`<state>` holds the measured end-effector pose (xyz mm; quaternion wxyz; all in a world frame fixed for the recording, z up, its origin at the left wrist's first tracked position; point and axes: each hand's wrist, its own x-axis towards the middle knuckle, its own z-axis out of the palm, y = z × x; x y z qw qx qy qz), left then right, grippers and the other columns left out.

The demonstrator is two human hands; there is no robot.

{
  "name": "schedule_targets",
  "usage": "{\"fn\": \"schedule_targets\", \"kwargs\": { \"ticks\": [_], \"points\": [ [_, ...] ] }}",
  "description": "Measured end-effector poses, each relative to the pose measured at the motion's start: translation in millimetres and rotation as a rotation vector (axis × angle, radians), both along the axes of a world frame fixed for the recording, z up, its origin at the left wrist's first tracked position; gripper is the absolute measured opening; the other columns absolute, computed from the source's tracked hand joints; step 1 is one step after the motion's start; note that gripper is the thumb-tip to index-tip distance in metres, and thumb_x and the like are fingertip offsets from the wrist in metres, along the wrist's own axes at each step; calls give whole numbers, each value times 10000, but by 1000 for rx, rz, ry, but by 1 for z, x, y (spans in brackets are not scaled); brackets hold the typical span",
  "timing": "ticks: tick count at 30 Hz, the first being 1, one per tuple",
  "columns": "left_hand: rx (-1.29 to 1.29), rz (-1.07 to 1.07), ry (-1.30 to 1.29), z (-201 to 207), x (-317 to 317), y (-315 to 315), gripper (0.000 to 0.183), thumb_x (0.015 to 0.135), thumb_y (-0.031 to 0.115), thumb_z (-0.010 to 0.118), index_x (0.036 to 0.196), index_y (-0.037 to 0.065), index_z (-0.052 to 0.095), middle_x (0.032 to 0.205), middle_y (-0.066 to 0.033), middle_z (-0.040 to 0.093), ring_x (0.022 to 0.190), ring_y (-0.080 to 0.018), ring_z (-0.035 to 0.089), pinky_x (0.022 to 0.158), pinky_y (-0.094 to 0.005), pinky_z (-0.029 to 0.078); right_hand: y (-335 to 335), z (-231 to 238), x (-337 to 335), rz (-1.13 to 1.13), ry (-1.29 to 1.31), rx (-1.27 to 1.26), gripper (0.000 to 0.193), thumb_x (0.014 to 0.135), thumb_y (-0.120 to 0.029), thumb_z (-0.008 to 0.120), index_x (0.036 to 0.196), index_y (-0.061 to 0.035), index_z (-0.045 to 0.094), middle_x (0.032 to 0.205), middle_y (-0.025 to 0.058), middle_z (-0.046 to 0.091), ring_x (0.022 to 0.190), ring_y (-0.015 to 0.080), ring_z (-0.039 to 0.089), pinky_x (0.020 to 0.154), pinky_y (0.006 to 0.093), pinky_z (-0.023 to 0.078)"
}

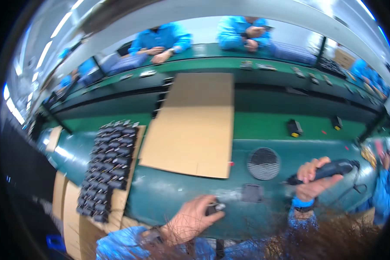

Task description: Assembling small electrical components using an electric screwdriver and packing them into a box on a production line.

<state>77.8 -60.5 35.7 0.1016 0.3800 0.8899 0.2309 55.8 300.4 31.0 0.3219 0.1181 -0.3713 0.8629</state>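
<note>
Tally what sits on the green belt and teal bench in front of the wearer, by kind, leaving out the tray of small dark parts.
Flat brown cardboard sheet: 1
Small black blocks with yellow ends: 2
Round grey mesh grille: 1
Dark square pad: 1
Total: 5

big brown cardboard sheet (195, 125) on green bench | rows of small black parts (110, 160) (left side) | round grille (263, 163)

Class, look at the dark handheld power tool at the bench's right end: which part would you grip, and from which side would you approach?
Grip the power tool around its long barrel, probably from the near side, as the right hand does. The body lies roughly level, cord end at the right, so a wrap-around grip at mid-length looks steadiest. The left hand holds a small dark part.
</note>
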Motion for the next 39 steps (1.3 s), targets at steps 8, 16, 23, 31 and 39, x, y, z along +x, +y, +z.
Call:
{"fn": "schedule_targets", "kwargs": {
  "ticks": [8, 16, 23, 31, 39],
  "points": [
    [57, 254, -8, 38, 17, -53, 639, 824, 283, 813, 1370, 96, 539, 1353, -180, 506, 1227, -369, 555, 1011, -424, 499, 0, -5, -2, 31, 88, 55, 686, 936, -756, 479, 975, -72, 458, 602, 0, 440, 437, 90, 413, 408, 234, 354],
    [-271, 1034, 343, 32, 57, -209, 695, 668, 226, 853, 1279, 40, 576, 1143, -163, 591, 1094, -363, 574, 952, -429, 491, -6, -4, -5, 64, 82, 88, 679, 943, -746, 485, 978, -69, 451, 608, 9, 452, 437, 91, 432, 405, 236, 379],
    [-360, 1032, 426, 9, 23, -215, 736, 695, 217, 843, 1346, 44, 545, 1224, -158, 551, 1114, -360, 558, 939, -446, 467, -3, 1, 1, 38, 66, 91, 680, 930, -763, 489, 957, -84, 457, 586, -4, 442, 420, 90, 420, 393, 229, 351],
    [-223, 744, 561, 33, -11, -146, 813, 684, 148, 831, 1405, 16, 478, 1343, -208, 500, 1253, -407, 467, 1083, -524, 348, -8, -3, -4, 37, -45, 5, 833, 807, -919, 424, 907, -95, 488, 565, 21, 443, 436, 149, 435, 417, 317, 388],
    [80, -2, 576, 73, -117, 73, 634, 797, 126, 779, 1378, 69, 531, 1332, -151, 541, 1257, -373, 509, 1065, -468, 399, 20, -13, 14, -95, -205, 193, 859, 819, -914, 399, 965, -72, 481, 615, 18, 481, 494, 127, 487, 507, 302, 446]
  ]
}}
